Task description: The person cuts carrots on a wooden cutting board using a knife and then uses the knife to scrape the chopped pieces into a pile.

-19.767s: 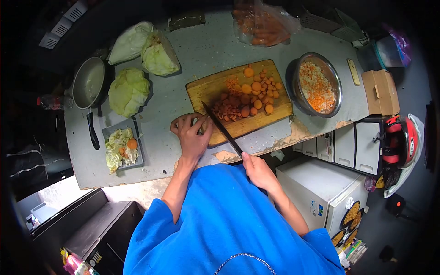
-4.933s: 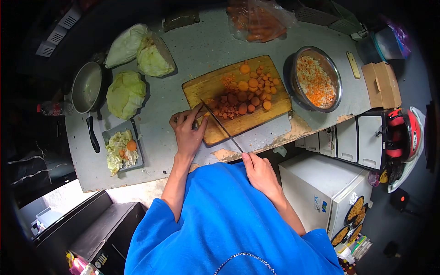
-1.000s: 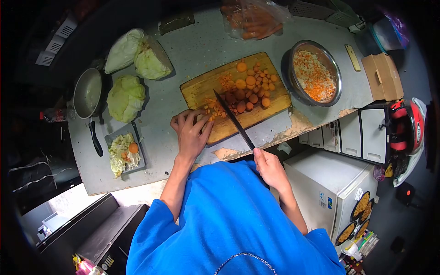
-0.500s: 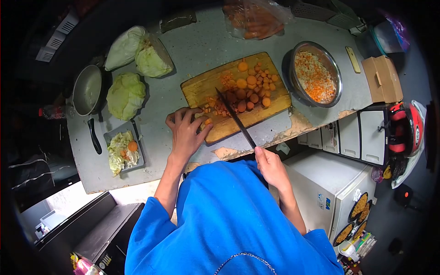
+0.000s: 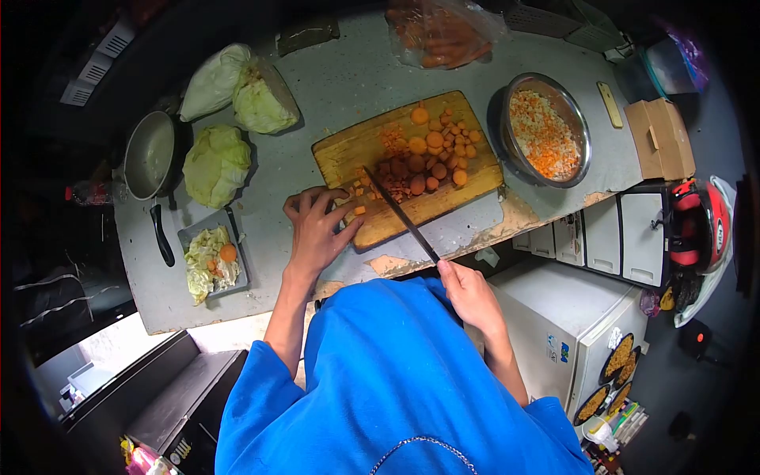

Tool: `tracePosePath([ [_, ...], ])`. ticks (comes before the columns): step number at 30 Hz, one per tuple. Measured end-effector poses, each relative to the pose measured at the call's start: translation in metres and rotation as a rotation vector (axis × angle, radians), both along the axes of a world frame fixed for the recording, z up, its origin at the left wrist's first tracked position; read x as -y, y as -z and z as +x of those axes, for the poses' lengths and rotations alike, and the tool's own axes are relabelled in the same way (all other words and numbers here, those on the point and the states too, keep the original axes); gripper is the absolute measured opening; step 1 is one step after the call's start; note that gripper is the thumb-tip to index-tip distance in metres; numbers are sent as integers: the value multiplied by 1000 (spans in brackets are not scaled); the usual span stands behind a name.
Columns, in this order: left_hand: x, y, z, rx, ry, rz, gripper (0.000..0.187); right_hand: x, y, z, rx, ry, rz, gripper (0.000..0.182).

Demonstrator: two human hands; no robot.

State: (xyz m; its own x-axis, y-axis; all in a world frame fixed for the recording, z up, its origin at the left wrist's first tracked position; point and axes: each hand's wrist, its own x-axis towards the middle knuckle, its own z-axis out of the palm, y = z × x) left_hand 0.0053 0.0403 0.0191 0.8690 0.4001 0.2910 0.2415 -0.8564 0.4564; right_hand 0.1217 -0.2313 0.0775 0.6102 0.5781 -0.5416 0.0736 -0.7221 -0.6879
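Observation:
My right hand (image 5: 469, 291) is closed around the handle of a kitchen knife (image 5: 402, 215), its dark blade slanting across the wooden cutting board (image 5: 336, 150). The blade tip lies among small diced carrot bits at the board's left half. My left hand (image 5: 315, 231) rests at the board's near left corner, fingers bent and apart, with a small carrot piece (image 5: 359, 210) just off its fingertips. Round carrot slices (image 5: 435, 139) and thicker chunks cover the board's right half. Finely diced carrot (image 5: 393, 141) is heaped near the middle.
A steel bowl (image 5: 582, 127) of chopped carrot and pale bits stands right of the board. Bagged carrots (image 5: 447, 39) lie at the back. To the left are cabbages (image 5: 217, 166), a frying pan (image 5: 150, 154) and a tray (image 5: 241, 269) of scraps. A white fridge (image 5: 554, 301) stands below right.
The knife has shifted left across the board, its tip now closer to my left hand. My right hand has moved slightly with it; my left hand has barely moved.

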Motion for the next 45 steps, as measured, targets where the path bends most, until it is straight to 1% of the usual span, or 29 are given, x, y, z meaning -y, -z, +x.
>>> tracePosePath([
  [4,3,7,2,28,4,-8,18,3,-5,-2,-11,-89,-119,57],
  [8,9,11,6,51,-49,-24,17,3,0,-7,-16,-91,-126,58],
  [11,16,13,5,72,-118,-26,16,0,3,-8,-30,-105,-119,58],
  [15,25,18,2,116,-194,-15,16,-2,2,-7,49,-93,-106,56],
  [18,27,15,2,146,-211,-19,17,-1,-3,-8,94,-67,-91,54],
  [22,29,26,0,149,-218,-31,17,2,-4,-8,114,-61,-79,50],
  [24,35,29,4,195,-306,-77,17,3,-2,-11,126,-58,-59,49],
  [27,40,31,9,225,-370,-99,16,2,5,-14,143,-49,-35,47],
  [38,38,29,8,219,-332,-81,14,0,10,-21,140,-78,-51,47],
  [40,38,28,7,212,-332,-85,15,-3,13,-29,243,-95,-104,47],
  [43,37,25,6,201,-320,-99,14,-9,10,-30,246,-145,-166,47],
  [45,38,26,6,195,-320,-67,15,-13,13,-28,246,-125,-142,47],
])
